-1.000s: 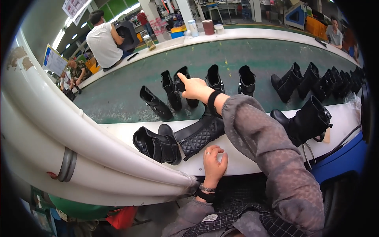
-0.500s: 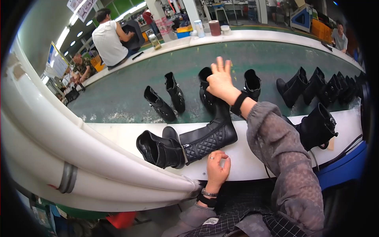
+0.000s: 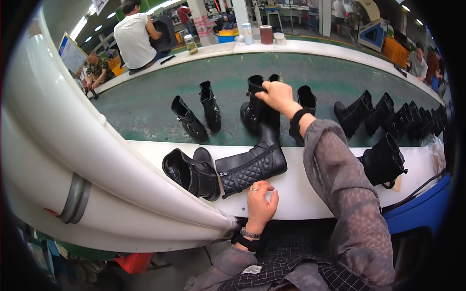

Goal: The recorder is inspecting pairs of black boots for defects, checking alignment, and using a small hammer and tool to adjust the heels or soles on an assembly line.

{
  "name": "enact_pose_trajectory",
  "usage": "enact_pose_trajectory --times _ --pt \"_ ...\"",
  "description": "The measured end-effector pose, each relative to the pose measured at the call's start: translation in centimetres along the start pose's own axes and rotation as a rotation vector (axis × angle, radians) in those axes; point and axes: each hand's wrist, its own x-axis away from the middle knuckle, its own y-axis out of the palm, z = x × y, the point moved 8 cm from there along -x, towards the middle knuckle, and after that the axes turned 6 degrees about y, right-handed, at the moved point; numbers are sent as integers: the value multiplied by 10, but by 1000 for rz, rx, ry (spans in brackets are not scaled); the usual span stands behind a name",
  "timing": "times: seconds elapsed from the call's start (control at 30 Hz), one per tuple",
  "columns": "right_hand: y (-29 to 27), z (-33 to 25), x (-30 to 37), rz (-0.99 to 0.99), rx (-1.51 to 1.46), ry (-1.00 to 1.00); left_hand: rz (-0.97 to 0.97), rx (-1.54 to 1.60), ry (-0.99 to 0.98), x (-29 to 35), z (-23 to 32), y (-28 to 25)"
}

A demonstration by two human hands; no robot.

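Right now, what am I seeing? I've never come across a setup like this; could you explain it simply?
No robot here: these are a person's bare hands, seen from a wide-angle camera on their head, which bends straight edges. The left hand, loosely curled and showing nothing held, is beside a quilted black boot lying on a white ledge. The right hand reaches over black buckled boots on the green surface; whether it grips one is unclear. More black boots stand farther right.
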Motion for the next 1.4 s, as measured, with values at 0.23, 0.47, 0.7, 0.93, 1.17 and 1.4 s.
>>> enact_pose_trajectory --times 0.23,0.47,0.7,0.93,1.17,1.4 --pt "-62 21 -53 100 -222 180 31 -82 15 -3 8 -1" --pt "-220 22 30 319 -679 -94 5 -97 -14 -3 10 0" --pt "-262 11 105 -65 -911 -32 45 -31 11 -4 14 -2" --pt "-264 2 198 170 -330 -177 129 125 -3 7 25 -14" --pt "-247 -5 326 272 -466 -283 -282 232 196 46 139 22" --pt "-232 59 394 699 -884 173 -162 7 177 45 152 37"
